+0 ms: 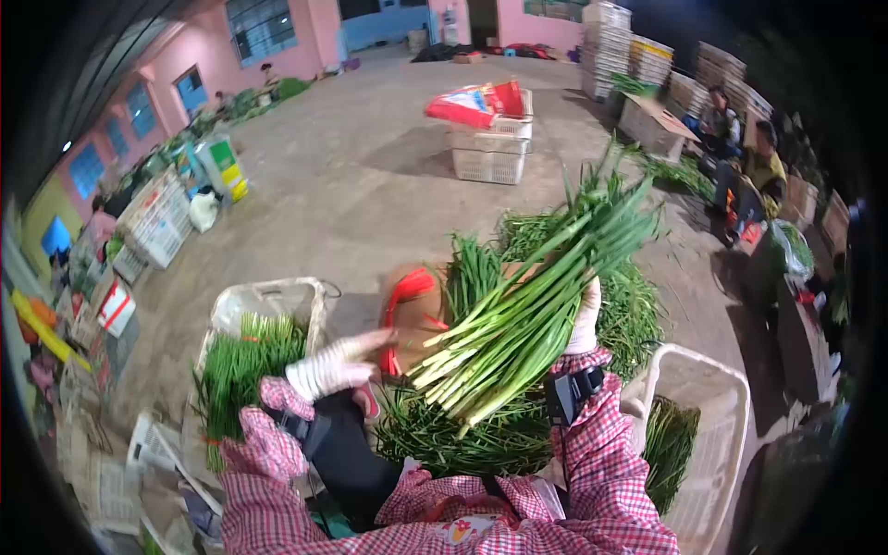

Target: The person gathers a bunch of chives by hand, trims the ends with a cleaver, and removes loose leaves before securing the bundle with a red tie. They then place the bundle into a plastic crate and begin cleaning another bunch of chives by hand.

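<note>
Fingers [356, 347] of gloved left hand [333, 365] flat, pressed together, touching pale stalk ends. Right hand [585, 319] wrapped around long green scallion bunch [527, 310], centre, tips toward 1 o'clock. Left white plastic crate [268, 301] at 9 o'clock part-filled; loose greens [453, 435] below unbundled.

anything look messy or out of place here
Mostly tidy. The right hand holds a neat bunch of scallions. Only oddity: loose newspapers lie scattered on the ground at lower left.

At twelve o'clock stacked white crates [490, 148] carry a red bag [476, 102], and at two o'clock seated people [749, 171] work near crate stacks [647, 60].
</note>
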Action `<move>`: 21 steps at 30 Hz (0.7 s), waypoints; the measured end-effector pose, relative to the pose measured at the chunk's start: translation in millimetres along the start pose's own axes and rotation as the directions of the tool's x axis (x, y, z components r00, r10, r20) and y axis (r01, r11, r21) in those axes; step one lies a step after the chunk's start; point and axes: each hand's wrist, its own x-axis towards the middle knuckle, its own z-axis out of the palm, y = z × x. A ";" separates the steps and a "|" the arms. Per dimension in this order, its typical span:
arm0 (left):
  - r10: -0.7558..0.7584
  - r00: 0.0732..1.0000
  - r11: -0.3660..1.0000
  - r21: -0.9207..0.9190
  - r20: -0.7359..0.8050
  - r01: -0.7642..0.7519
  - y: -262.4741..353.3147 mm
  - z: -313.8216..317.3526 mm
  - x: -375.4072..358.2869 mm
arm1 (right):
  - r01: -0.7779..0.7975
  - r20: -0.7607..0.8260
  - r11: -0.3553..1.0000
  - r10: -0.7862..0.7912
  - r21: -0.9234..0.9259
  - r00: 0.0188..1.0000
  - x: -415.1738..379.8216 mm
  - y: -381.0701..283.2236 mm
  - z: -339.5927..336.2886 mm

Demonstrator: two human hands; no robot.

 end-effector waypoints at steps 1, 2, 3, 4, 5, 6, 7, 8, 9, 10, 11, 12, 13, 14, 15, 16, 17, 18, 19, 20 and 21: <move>0.061 0.994 0.940 -0.329 -0.088 -0.087 -5.5 -11.3 7.8 | -0.047 0.023 0.999 0.046 0.011 0.999 1.8 7.7 26.3; 0.108 0.988 0.860 -0.489 -0.107 -0.147 4.4 -21.5 21.3 | -0.076 0.003 0.993 0.077 -0.092 0.997 0.0 14.9 52.7; 0.208 0.973 0.817 -0.528 -0.105 -0.231 10.8 -29.1 34.9 | -0.102 -0.021 0.976 0.100 -0.192 0.995 1.5 21.4 68.1; 0.256 0.955 0.860 -0.416 -0.151 -0.296 21.9 -27.3 45.6 | -0.083 0.071 0.949 0.110 -0.306 0.991 17.2 34.6 58.9; 0.242 0.957 0.858 -0.424 -0.161 -0.289 18.1 -33.4 55.6 | -0.108 0.035 0.925 0.129 -0.363 0.991 9.8 46.3 91.7; 0.106 0.991 0.948 -0.291 -0.082 -0.126 11.6 -41.6 67.3 | -0.112 0.078 0.914 0.154 -0.390 0.985 23.7 61.3 83.6; 0.134 0.988 0.965 -0.219 -0.071 -0.146 16.6 -36.4 75.2 | -0.111 0.121 0.902 0.176 -0.417 0.977 33.9 74.1 82.8; 0.161 0.985 0.975 -0.146 -0.059 -0.169 21.5 -31.4 83.1 | -0.038 0.136 0.859 0.124 -0.511 0.983 37.3 88.7 82.0; 0.360 0.928 0.917 -0.143 -0.102 -0.371 35.5 -21.4 86.1 | 0.036 0.159 0.801 0.074 -0.598 0.984 39.6 100.2 88.3; 0.401 0.900 0.914 -0.001 -0.170 -0.407 27.9 -25.5 91.4 | 0.041 0.192 0.735 0.122 -0.677 0.974 43.0 106.5 81.9; 0.330 0.924 0.934 -0.076 -0.195 -0.350 18.7 -31.7 94.3 | 0.047 0.218 0.662 0.177 -0.748 0.960 47.3 113.6 74.3; 0.287 0.939 0.951 -0.057 -0.188 -0.303 8.2 -39.9 100.7 | 0.208 0.316 0.430 0.196 -0.878 0.928 58.7 118.8 70.2; 0.242 0.953 0.967 -0.038 -0.180 -0.253 -1.8 -47.1 105.7 | 0.368 0.401 0.169 0.245 -0.914 0.883 69.4 124.5 65.6; 0.283 0.933 0.958 0.012 -0.221 -0.288 -11.0 -49.8 105.9 | 0.226 0.319 0.330 0.264 -0.917 0.910 77.6 139.0 45.7; 0.396 0.894 0.917 0.038 -0.209 -0.398 -19.4 -53.6 109.2 | 0.076 0.234 0.478 0.281 -0.875 0.931 85.6 153.6 25.7; 0.383 0.897 0.924 0.102 -0.220 -0.370 -43.8 -57.2 116.0 | 0.088 0.275 0.541 0.276 -0.837 0.921 91.9 167.4 3.0; 0.404 0.891 0.908 0.213 -0.208 -0.361 -68.8 -61.2 118.2 | -0.011 0.263 0.632 0.337 -0.775 0.904 93.5 176.7 -20.8; 0.471 0.870 0.816 0.448 -0.145 -0.367 -86.8 -61.8 117.4 | -0.121 0.248 0.705 0.397 -0.698 0.884 95.1 185.7 -43.0; 0.519 0.850 0.705 0.606 -0.086 -0.369 -108.0 -60.3 118.7 | -0.232 0.233 0.754 0.455 -0.614 0.860 96.5 193.0 -54.0; 0.522 0.851 0.677 0.635 -0.058 -0.372 -128.9 -57.0 122.4 | -0.303 0.185 0.696 0.533 -0.651 0.826 93.8 190.3 -66.6; 0.328 0.908 0.900 -0.206 -0.262 -0.384 -183.2 -52.0 132.1 | -0.330 0.140 0.640 0.570 -0.694 0.810 91.8 184.5 -60.5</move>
